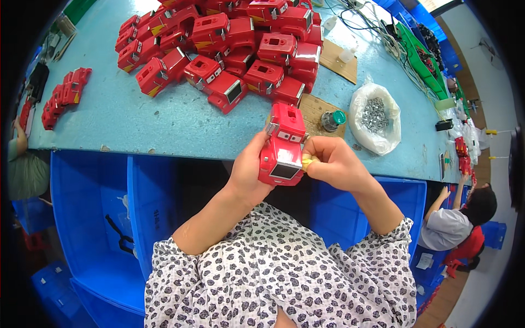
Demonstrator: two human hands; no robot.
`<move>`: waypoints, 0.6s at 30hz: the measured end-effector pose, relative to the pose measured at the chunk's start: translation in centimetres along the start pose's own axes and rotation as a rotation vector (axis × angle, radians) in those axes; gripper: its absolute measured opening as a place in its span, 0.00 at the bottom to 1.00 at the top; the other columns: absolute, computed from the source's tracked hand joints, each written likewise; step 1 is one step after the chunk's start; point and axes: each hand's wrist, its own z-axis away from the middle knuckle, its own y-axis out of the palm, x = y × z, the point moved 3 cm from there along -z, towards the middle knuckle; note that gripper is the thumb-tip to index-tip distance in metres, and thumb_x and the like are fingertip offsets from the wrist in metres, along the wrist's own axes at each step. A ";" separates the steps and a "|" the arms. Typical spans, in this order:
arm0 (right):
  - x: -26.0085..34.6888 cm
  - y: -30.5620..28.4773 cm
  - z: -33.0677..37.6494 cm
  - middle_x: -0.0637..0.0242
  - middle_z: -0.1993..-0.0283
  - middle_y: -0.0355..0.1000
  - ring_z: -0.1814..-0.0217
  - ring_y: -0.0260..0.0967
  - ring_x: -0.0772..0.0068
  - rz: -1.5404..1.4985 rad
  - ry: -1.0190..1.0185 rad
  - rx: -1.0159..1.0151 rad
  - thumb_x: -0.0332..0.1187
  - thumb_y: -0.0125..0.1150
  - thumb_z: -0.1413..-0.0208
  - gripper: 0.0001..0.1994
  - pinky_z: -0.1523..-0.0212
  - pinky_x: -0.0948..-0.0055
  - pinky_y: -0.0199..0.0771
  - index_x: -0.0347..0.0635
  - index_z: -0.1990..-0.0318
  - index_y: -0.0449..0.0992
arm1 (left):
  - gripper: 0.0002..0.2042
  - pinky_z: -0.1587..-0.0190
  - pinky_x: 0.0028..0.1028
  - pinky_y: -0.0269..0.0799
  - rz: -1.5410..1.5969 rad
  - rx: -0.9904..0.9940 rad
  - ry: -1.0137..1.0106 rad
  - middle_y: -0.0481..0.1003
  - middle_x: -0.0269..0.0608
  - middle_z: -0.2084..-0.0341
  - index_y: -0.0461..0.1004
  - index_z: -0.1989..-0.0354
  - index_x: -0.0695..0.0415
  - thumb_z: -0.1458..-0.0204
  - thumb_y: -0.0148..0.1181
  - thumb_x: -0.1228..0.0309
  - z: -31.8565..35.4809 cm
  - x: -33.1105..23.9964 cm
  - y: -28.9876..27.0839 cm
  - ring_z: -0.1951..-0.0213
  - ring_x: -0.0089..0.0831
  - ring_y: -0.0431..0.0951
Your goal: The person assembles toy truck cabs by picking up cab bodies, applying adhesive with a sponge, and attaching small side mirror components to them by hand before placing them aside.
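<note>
My left hand [246, 169] is wrapped round the left side of a red toy truck body [280, 150], held up just off the table's near edge. The truck has eyes on its windscreen, a square opening in its roof and a dark grille panel facing me. At its right side my right hand [333, 163] is closed in a pinch. A small yellow piece [308, 162] shows at those fingertips, against the truck; its exact kind is unclear. Beyond my hands lies a big heap of similar red truck bodies [219, 33].
Right of the truck are a green-lidded jar [332, 120] on cardboard and a white bag [358, 128] of small silvery pieces. More red trucks [65, 95] stand at the left. Blue bins [93, 218] sit below the table edge. Other people work at both sides.
</note>
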 end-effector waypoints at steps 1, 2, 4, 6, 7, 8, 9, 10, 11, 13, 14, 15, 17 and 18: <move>0.0 0.2 0.2 0.76 0.72 0.67 0.71 0.61 0.89 0.135 -0.039 -0.080 0.23 0.56 0.50 0.03 0.72 0.84 0.59 0.35 0.67 0.72 | 0.19 0.51 0.33 0.75 0.002 -0.005 0.006 0.74 0.41 0.54 0.65 0.45 0.58 0.32 0.30 0.60 0.1 -0.1 -0.1 0.54 0.30 0.77; 0.0 0.4 0.3 0.76 0.72 0.67 0.71 0.61 0.90 0.270 -0.080 -0.165 0.23 0.56 0.50 0.03 0.72 0.84 0.59 0.35 0.67 0.73 | 0.19 0.51 0.33 0.75 0.001 -0.016 -0.004 0.74 0.41 0.54 0.65 0.45 0.58 0.32 0.30 0.60 0.1 -0.2 -0.2 0.54 0.29 0.77; -0.4 0.8 0.2 0.76 0.72 0.67 0.71 0.60 0.90 0.184 -0.109 -0.165 0.23 0.56 0.50 0.04 0.72 0.84 0.59 0.35 0.66 0.73 | 0.20 0.50 0.32 0.75 0.000 -0.030 -0.010 0.74 0.41 0.54 0.65 0.44 0.58 0.32 0.30 0.60 0.1 -0.3 -0.4 0.54 0.29 0.77; -0.3 0.9 0.2 0.76 0.71 0.67 0.72 0.60 0.90 0.098 -0.137 -0.164 0.23 0.56 0.51 0.05 0.72 0.84 0.59 0.34 0.66 0.73 | 0.20 0.50 0.33 0.75 0.032 0.029 -0.013 0.74 0.41 0.54 0.65 0.44 0.58 0.32 0.30 0.60 0.2 -0.2 -0.4 0.54 0.29 0.77; -0.2 0.8 0.1 0.76 0.71 0.67 0.72 0.60 0.90 0.000 -0.091 -0.128 0.22 0.56 0.51 0.04 0.72 0.84 0.59 0.35 0.66 0.73 | 0.20 0.50 0.33 0.75 0.032 0.028 -0.010 0.74 0.41 0.54 0.65 0.44 0.58 0.32 0.30 0.60 0.3 -0.3 -0.4 0.54 0.29 0.77; -0.1 0.7 -0.1 0.76 0.71 0.66 0.72 0.59 0.90 -0.096 -0.046 -0.091 0.22 0.56 0.51 0.04 0.72 0.84 0.58 0.35 0.67 0.73 | 0.19 0.51 0.33 0.75 0.032 0.083 -0.034 0.74 0.41 0.54 0.65 0.44 0.58 0.32 0.31 0.60 0.4 -0.4 -0.2 0.54 0.29 0.78; -0.1 0.4 -0.1 0.76 0.71 0.66 0.72 0.59 0.90 -0.095 -0.048 -0.090 0.22 0.56 0.51 0.04 0.72 0.84 0.58 0.35 0.67 0.73 | 0.19 0.51 0.33 0.75 0.031 0.138 -0.059 0.74 0.42 0.54 0.65 0.44 0.58 0.32 0.31 0.60 0.5 -0.5 0.0 0.55 0.29 0.78; -0.1 0.3 -0.2 0.76 0.72 0.66 0.72 0.59 0.90 -0.110 -0.030 -0.041 0.22 0.57 0.52 0.03 0.72 0.84 0.58 0.35 0.68 0.73 | 0.19 0.51 0.33 0.75 0.031 0.139 -0.057 0.74 0.42 0.54 0.65 0.44 0.58 0.32 0.31 0.60 0.5 -0.6 0.2 0.55 0.29 0.78; -0.1 0.2 -0.3 0.76 0.72 0.66 0.72 0.58 0.90 -0.126 -0.012 0.007 0.21 0.57 0.52 0.03 0.72 0.84 0.58 0.36 0.69 0.72 | 0.19 0.51 0.33 0.76 0.027 0.114 -0.064 0.74 0.42 0.55 0.65 0.45 0.58 0.32 0.31 0.60 0.6 -0.5 0.3 0.55 0.30 0.78; 0.1 0.1 -0.5 0.75 0.72 0.66 0.72 0.59 0.89 -0.065 -0.015 0.001 0.22 0.57 0.52 0.03 0.72 0.84 0.59 0.37 0.69 0.72 | 0.19 0.51 0.33 0.76 0.024 0.091 -0.072 0.75 0.42 0.55 0.65 0.45 0.58 0.32 0.31 0.60 0.5 -0.4 0.3 0.55 0.30 0.78; 0.2 0.1 -0.6 0.75 0.73 0.66 0.73 0.59 0.88 -0.004 -0.017 0.000 0.22 0.57 0.52 0.02 0.72 0.83 0.59 0.38 0.70 0.72 | 0.20 0.51 0.33 0.76 0.040 0.060 -0.057 0.75 0.42 0.56 0.66 0.45 0.58 0.32 0.31 0.60 0.4 -0.4 0.1 0.56 0.30 0.78; 0.3 0.4 -0.4 0.75 0.73 0.66 0.73 0.59 0.88 -0.003 -0.014 0.002 0.22 0.57 0.52 0.02 0.72 0.83 0.59 0.38 0.70 0.72 | 0.20 0.51 0.34 0.76 0.057 0.029 -0.041 0.75 0.42 0.56 0.66 0.46 0.58 0.32 0.31 0.59 0.3 -0.4 -0.2 0.56 0.31 0.78; 0.8 0.8 0.1 0.73 0.72 0.67 0.71 0.60 0.87 0.456 -0.094 -0.181 0.23 0.58 0.51 0.03 0.70 0.82 0.61 0.35 0.69 0.72 | 0.20 0.52 0.34 0.76 0.061 0.001 -0.045 0.75 0.41 0.56 0.66 0.46 0.58 0.32 0.31 0.59 0.3 -0.3 -0.5 0.56 0.31 0.78; 0.3 1.0 0.1 0.73 0.72 0.67 0.71 0.60 0.87 0.457 -0.094 -0.182 0.23 0.58 0.51 0.03 0.70 0.82 0.61 0.35 0.69 0.72 | 0.20 0.52 0.34 0.76 0.062 -0.025 -0.051 0.75 0.41 0.57 0.67 0.47 0.58 0.32 0.31 0.59 0.3 -0.3 -0.8 0.56 0.31 0.78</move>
